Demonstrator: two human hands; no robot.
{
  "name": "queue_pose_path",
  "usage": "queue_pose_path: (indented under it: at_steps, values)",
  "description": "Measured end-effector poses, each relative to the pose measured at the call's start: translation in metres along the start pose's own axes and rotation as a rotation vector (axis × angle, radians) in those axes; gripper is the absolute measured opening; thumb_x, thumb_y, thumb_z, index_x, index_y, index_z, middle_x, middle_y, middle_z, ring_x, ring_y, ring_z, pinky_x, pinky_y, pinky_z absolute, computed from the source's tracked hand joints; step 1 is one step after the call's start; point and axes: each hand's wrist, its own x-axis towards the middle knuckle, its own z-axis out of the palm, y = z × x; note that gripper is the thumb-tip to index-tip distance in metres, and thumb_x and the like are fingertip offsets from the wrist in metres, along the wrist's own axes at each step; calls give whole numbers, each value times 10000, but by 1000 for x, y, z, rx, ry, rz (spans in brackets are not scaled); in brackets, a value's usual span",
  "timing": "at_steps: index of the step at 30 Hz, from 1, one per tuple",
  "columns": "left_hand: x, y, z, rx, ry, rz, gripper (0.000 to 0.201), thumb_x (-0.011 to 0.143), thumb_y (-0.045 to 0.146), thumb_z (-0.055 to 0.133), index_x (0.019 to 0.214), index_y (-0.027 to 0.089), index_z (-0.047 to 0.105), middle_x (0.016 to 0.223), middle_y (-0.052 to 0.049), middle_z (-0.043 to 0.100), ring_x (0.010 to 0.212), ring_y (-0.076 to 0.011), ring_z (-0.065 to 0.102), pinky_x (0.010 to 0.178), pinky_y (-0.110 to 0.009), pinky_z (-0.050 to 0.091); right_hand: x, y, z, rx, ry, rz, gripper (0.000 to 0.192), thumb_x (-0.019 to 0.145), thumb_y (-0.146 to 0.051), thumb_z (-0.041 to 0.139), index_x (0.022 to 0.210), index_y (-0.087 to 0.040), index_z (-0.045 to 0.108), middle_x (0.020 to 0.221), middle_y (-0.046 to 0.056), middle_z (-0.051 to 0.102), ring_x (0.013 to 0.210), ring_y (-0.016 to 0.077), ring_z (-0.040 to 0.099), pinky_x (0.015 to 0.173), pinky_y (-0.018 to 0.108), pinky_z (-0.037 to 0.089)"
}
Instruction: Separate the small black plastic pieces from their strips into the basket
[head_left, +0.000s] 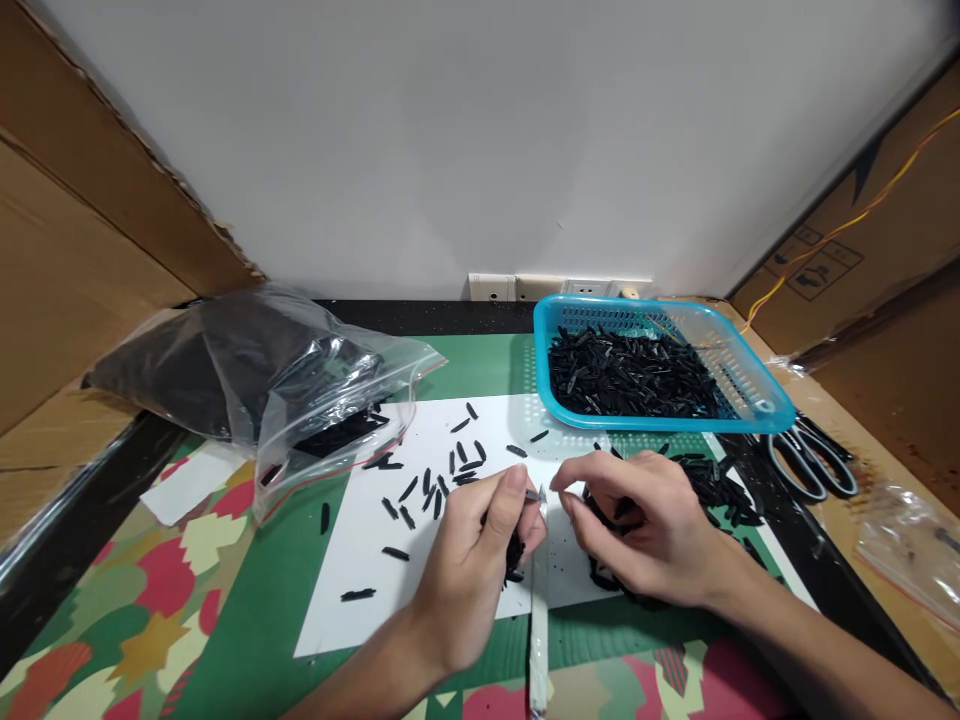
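My left hand (469, 555) is closed, with a small black strip (532, 495) pinched between thumb and fingers. More black pieces show beneath its palm. My right hand (649, 520) is curved, its thumb and index fingertips slightly apart; I see nothing between them. Between the hands lies a narrow white stick (538, 610) with a silvery tip, close to the held strip. Loose black pieces (431, 490) are scattered on the white sheet (337, 560) left of my left hand. A heap of similar pieces (712, 485) spreads behind and under my right hand.
A blue plastic basket (551, 405) of black pieces stands at the back right. Scissors (814, 465) lie beside it. At the left is an open zip bag (247, 370) full of black material. Cardboard boxes (82, 250) flank the table; wall sockets (540, 288) sit behind.
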Motion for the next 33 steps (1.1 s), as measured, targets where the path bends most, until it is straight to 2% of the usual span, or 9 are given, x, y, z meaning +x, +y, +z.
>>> queue_pose_path:
  at_steps: [3, 5, 7, 11, 13, 16, 20, 29, 33]
  values:
    - [0, 2, 1, -21, 20, 5, 547, 1069, 582, 435, 663, 218, 478, 613, 17, 459, 594, -145, 403, 606, -289, 336, 0, 8, 0, -145, -28, -34, 123, 1002, -204, 612, 901, -180, 678, 541, -81, 428, 445, 89, 393, 498, 254, 267]
    - [0, 4, 1, -38, 32, 9, 549, 1056, 601, 449, 661, 219, 474, 601, 17, 457, 579, -141, 393, 590, -290, 330, 0, 13, 0, -195, -90, -4, 103, 1014, -215, 605, 973, -180, 692, 537, -79, 451, 444, 95, 398, 495, 255, 244]
    - [0, 5, 2, -50, 39, 5, 551, 1047, 600, 472, 652, 216, 473, 583, 18, 460, 564, -134, 388, 573, -286, 323, 0, 16, 0, -214, -159, 38, 132, 1021, -213, 584, 1087, -177, 693, 543, -79, 458, 448, 100, 402, 499, 250, 236]
    - [2, 8, 3, -128, 41, -44, 555, 1031, 607, 505, 647, 209, 464, 555, 24, 459, 525, -111, 373, 521, -261, 292, 5, 13, -4, -148, -251, 101, 105, 1021, -234, 601, 980, -192, 687, 565, -80, 422, 469, 96, 357, 515, 246, 249]
    - [5, 9, 2, -218, 28, -88, 550, 1013, 617, 531, 653, 208, 457, 542, 34, 450, 499, -98, 357, 492, -244, 268, 8, 8, -8, -28, -301, 179, 198, 1016, -206, 597, 1212, -204, 625, 607, -91, 412, 486, 106, 349, 510, 238, 276]
    - [7, 9, 0, -342, -2, -161, 517, 986, 590, 588, 665, 204, 465, 534, 44, 442, 470, -85, 348, 456, -217, 235, 9, 1, -13, 245, -372, 276, 569, 1025, -163, 544, 1532, -244, 300, 732, -68, 480, 557, 132, 442, 534, 230, 386]
    - [7, 8, -3, -403, -35, -224, 451, 987, 525, 588, 695, 190, 510, 546, 46, 446, 458, -75, 346, 436, -193, 214, 7, -2, -20, 454, -358, 334, 557, 1058, -149, 422, 1551, -309, 217, 918, 4, 532, 711, 163, 527, 670, 271, 523]
    - [6, 6, -6, -404, -64, -256, 436, 968, 485, 621, 685, 153, 604, 535, 53, 399, 454, -65, 324, 413, -166, 191, 8, 5, -16, 395, -313, 298, 483, 1118, -181, 341, 1579, -302, 260, 1132, 62, 569, 936, 172, 579, 912, 320, 559]
    - [7, 7, -7, -391, -86, -248, 412, 977, 461, 607, 732, 138, 676, 522, 54, 390, 450, -63, 311, 410, -162, 194, 7, 8, -12, 518, -241, 314, 481, 1122, -165, 335, 1578, -312, 296, 1206, 83, 629, 1013, 179, 646, 989, 372, 571]
